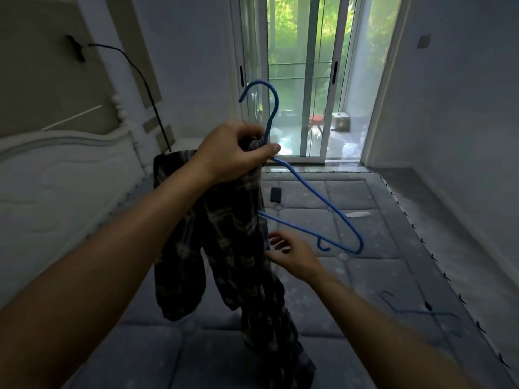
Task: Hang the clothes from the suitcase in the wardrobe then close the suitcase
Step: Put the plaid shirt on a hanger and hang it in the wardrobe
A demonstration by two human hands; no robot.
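A dark plaid shirt (233,248) hangs down over the grey mattress (365,270), bunched at its top around the neck of a blue plastic hanger (314,197). My left hand (236,153) grips the shirt's collar and the hanger's neck together, the hook pointing up. The hanger's right arm sticks out bare to the right. My right hand (292,254) is lower, fingers loosely spread at the shirt's right edge, just touching the cloth. Neither suitcase nor wardrobe is in view.
A second blue hanger (421,313) lies on the mattress at the right. A small black object (275,194) sits further up the mattress. A white headboard (56,175) stands at the left, and a glass sliding door (303,80) ahead.
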